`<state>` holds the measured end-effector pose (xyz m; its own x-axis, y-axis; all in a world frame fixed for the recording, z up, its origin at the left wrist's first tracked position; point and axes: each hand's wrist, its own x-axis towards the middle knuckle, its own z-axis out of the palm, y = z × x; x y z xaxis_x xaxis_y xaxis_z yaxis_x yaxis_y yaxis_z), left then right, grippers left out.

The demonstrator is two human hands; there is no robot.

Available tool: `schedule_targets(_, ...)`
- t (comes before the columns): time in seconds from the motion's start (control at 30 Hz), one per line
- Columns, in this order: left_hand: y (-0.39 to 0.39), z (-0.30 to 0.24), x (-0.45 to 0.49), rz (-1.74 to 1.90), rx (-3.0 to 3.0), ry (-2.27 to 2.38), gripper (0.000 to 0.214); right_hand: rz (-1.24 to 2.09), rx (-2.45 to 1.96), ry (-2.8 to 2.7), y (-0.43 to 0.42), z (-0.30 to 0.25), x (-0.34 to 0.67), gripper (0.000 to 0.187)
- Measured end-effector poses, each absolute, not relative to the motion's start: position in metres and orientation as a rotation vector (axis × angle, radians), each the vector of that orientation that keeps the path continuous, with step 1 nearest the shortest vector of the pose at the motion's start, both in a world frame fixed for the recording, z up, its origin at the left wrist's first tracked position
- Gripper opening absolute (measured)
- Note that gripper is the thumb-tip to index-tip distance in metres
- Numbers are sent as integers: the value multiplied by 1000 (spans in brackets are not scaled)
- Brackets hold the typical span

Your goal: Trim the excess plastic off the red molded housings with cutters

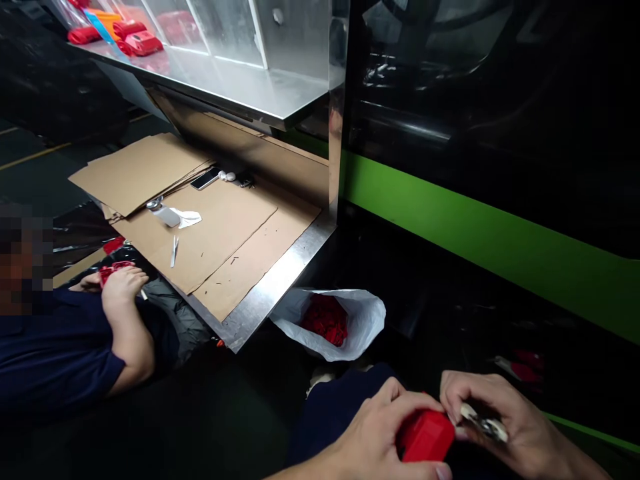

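Observation:
At the bottom of the head view, my left hand is wrapped around a red plastic part with an angular, faceted face. Close by on the right, my right hand has its fingers closed on a small tool with pale and metal parts. That tool's exact kind is not clear. The fingertips of my right hand come right up to the red part's edge; whether they touch it I cannot tell. Below my hands lies a dark blue trouser leg.
A white sack of red scraps stands ahead. Cardboard covers the metal-edged table, bearing a phone, a bottle and a white blade-like strip. At left a co-worker holds a red part. Red parts lie on the shelf.

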<state>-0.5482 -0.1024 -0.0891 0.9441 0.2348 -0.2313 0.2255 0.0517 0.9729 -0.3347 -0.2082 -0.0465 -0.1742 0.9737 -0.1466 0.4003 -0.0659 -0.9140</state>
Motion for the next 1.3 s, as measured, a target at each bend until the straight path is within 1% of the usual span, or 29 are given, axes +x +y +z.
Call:
schedule_targets(0.07,-104,-92,-549,17,1550,382,69,1168,-1557,-1642,-205,-42,-340,13)
schedule_targets(0.17,-108,-100,-548,158,1471,551,63,885,-1605,-1672,-202,-44,-360,9)
schedule_targets(0.23,-109,-105,-545,246,1186,747,62,726,-1540,-1657,-203,-49,-375,9)
schedule_targets(0.3,-108,-108,-541,291,773,859,62,608,-1539,-1610,-203,-56,-380,9)
schedule_targets(0.4,-102,-108,-535,344,373,778,67,278,-1720,-1479,-194,-71,-362,6)
schedule_targets(0.5,-92,-102,-532,380,261,577,68,-32,-1931,-1364,-164,-95,-321,8)
schedule_targets(0.63,-79,-90,-531,427,195,318,66,-4,-2126,-1283,-126,-124,-280,17)
schedule_targets(0.73,-73,-82,-531,444,191,209,70,62,-2157,-1227,-125,-126,-277,28)
schedule_targets(0.83,-70,-76,-533,447,193,167,70,176,-2129,-1236,-138,-116,-285,36)
schedule_targets(0.97,-64,-68,-537,431,213,142,67,408,-1969,-1248,-150,-95,-289,37)
schedule_targets(1.03,-58,-63,-538,421,227,143,66,454,-1858,-1308,-151,-77,-290,39)
schedule_targets(1.1,-51,-58,-538,403,263,141,66,382,-1729,-1508,-146,-51,-294,42)
schedule_targets(1.23,-39,-50,-533,341,337,104,59,1,-1403,-2102,-125,10,-312,52)
schedule_targets(1.3,-37,-48,-529,328,357,121,57,-196,-1262,-2359,-113,37,-324,49)
